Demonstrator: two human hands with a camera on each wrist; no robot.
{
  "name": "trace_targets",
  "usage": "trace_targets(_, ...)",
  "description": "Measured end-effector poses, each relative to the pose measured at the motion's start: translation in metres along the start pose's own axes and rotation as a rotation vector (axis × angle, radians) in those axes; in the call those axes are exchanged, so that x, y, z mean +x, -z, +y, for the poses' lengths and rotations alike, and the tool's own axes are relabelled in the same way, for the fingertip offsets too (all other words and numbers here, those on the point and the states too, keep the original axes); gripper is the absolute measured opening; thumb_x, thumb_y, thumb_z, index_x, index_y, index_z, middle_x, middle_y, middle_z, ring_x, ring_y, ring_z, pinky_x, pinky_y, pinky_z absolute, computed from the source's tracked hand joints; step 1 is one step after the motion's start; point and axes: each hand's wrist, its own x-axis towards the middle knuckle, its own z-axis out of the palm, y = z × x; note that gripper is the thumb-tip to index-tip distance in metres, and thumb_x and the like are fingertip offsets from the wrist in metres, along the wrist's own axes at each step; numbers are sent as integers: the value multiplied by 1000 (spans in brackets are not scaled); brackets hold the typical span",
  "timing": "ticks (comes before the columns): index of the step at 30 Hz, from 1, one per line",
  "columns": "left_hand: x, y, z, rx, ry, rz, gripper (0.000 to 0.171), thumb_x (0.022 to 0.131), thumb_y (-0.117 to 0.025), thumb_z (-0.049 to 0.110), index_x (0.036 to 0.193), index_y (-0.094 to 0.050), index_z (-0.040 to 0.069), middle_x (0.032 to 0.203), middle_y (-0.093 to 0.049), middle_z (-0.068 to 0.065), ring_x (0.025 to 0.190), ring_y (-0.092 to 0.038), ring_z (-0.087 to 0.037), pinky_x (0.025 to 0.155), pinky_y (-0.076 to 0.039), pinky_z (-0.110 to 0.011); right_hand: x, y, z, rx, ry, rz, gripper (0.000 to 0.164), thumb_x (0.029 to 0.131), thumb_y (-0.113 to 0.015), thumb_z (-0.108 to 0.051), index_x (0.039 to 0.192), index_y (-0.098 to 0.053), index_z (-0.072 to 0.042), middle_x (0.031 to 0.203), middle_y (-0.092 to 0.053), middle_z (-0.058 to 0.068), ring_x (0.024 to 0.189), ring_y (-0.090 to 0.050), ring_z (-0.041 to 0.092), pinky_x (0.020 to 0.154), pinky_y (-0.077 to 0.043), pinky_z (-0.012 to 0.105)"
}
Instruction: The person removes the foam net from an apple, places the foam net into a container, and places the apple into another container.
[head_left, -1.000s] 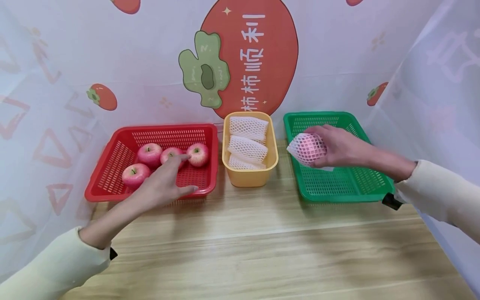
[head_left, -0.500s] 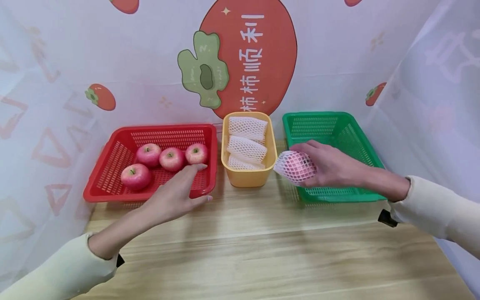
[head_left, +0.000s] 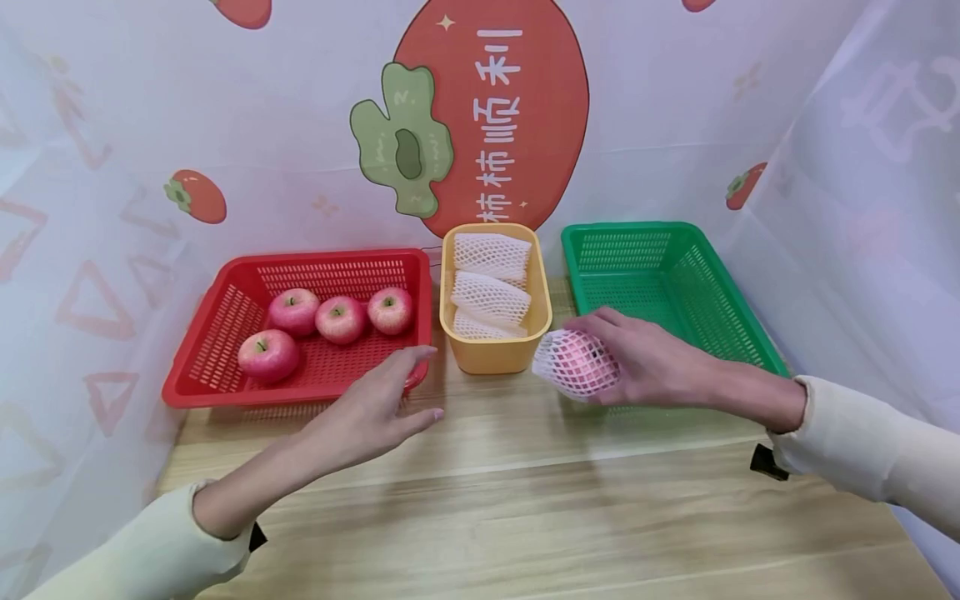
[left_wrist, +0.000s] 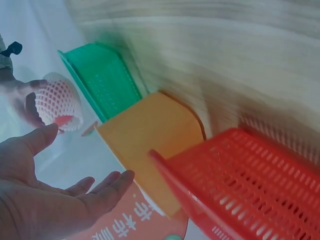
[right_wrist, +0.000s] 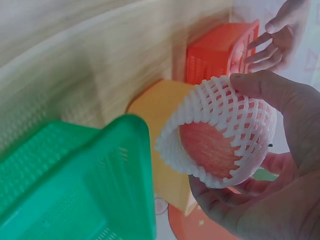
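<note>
My right hand grips an apple wrapped in a white foam net sleeve, held above the near left edge of the green basket. In the right wrist view the thumb lies on the net and the fingers curl beneath; red skin shows through the sleeve's open end. My left hand hovers in front of the red basket, holding nothing, its fingers and thumb spread loosely. Several bare apples lie in that basket.
Between the baskets stands a yellow bin with several folded white foam nets. All three containers stand on a wood-grain table, against a white printed backdrop.
My right hand has brought the netted apple out from over the green basket, leftward and toward me. My left hand has drawn back from over the red basket, toward me and slightly right.
</note>
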Motion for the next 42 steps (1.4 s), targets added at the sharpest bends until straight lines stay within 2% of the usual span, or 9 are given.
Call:
trace_targets(4, -2, -10, 2, -27, -11, -3, 72, 93, -83, 26, 150, -49, 0, 142, -61, -15, 127, -62, -31, 105, -54, -52, -3, -8, -5, 7, 17, -11, 89, 74, -97, -23, 150, -53, -11, 128, -60, 2, 113, -61, 21, 90, -59, 39)
trace_targets(12, -5, -27, 4, -50, -25, -32, 69, 95, -80, 28, 151, -49, 1, 148, -59, -14, 138, -56, -33, 113, -48, -55, -2, -28, -13, 10, 48, -44, 89, 74, -96, -25, 150, -52, -11, 135, -60, 4, 117, -61, 21, 94, -59, 41)
trace_targets(17, -6, -37, 3, -57, -24, -37, 65, 95, -81, 29, 148, -53, 4, 145, -61, -12, 130, -62, -31, 108, -52, -53, -2, -43, -16, -13, 92, -54, 90, 73, -96, -25, 150, -52, -11, 130, -62, 4, 112, -62, 19, 93, -59, 40)
trace_targets(22, -6, -46, 0, -103, -21, -55, 63, 96, -79, 31, 148, -53, 7, 145, -62, -10, 124, -66, -29, 103, -55, -51, -2, -58, -17, -11, 118, -76, 91, 72, -97, -27, 150, -52, -11, 131, -62, 5, 112, -63, 19, 94, -59, 42)
trace_targets(29, -3, -62, -5, -217, -58, -79, 55, 97, -78, 20, 143, -56, 2, 140, -65, -16, 127, -65, -32, 100, -59, -46, -1, -74, -14, -1, 125, -94, 90, 74, -96, -34, 150, -52, -12, 132, -62, 6, 112, -63, 19, 92, -59, 42)
trace_targets(36, -2, -77, -7, -301, -75, -88, 46, 98, -76, 15, 138, -59, 1, 137, -66, -14, 126, -65, -35, 100, -59, -45, 2, -86, -10, 10, 150, -70, 91, 73, -96, -30, 149, -53, -9, 132, -62, 9, 113, -64, 22, 95, -58, 44)
trace_targets(42, 2, -89, -7, -392, -59, -86, 40, 98, -74, 7, 135, -62, 1, 136, -66, -15, 127, -64, -39, 102, -58, -48, 3, -98, -8, 18, 179, -59, 89, 72, -96, -27, 148, -53, -8, 131, -63, 9, 113, -64, 22, 95, -59, 43)
